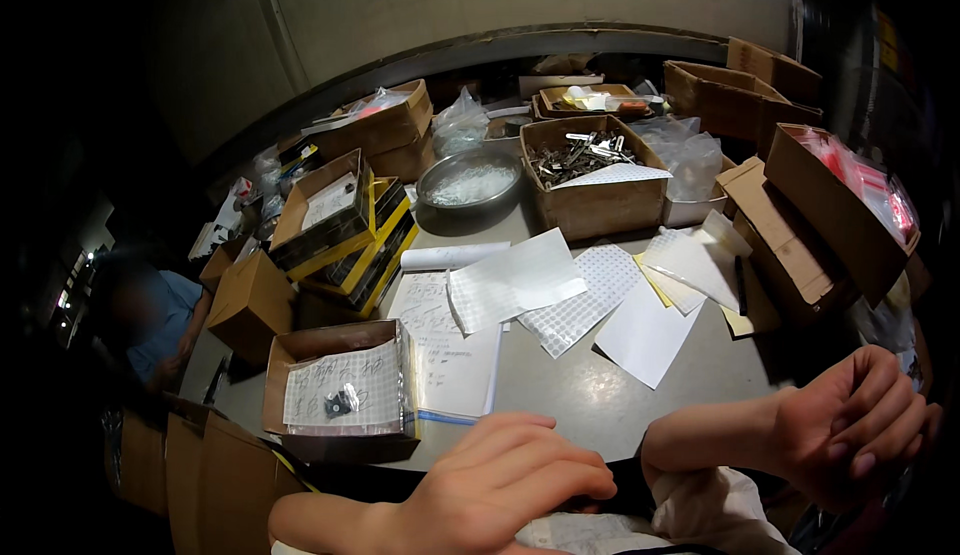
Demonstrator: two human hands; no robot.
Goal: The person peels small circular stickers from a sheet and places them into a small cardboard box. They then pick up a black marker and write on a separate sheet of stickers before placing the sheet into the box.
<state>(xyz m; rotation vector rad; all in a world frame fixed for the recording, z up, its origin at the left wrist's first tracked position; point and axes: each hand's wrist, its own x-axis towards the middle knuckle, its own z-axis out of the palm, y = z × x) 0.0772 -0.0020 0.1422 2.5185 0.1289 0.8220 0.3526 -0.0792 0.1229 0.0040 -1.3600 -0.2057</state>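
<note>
My left hand is stretched out palm down at the table's near edge, its fingers long and slightly bent, and it holds nothing that I can see. Off to the right, my right hand is curled closed beyond the table's corner; whatever may lie inside its fingers is hidden. Nearest the left hand is an open cardboard box holding a handwritten sheet and a small bag with a dark part. Beside the box lies an open notebook with handwriting.
Sticker sheets and white paper cover mid-table. Behind stand a metal bowl of clear small pieces and a carton of dark metal parts. Black-yellow boxes are stacked left; a carton of red-marked bags is right. A person sits far left.
</note>
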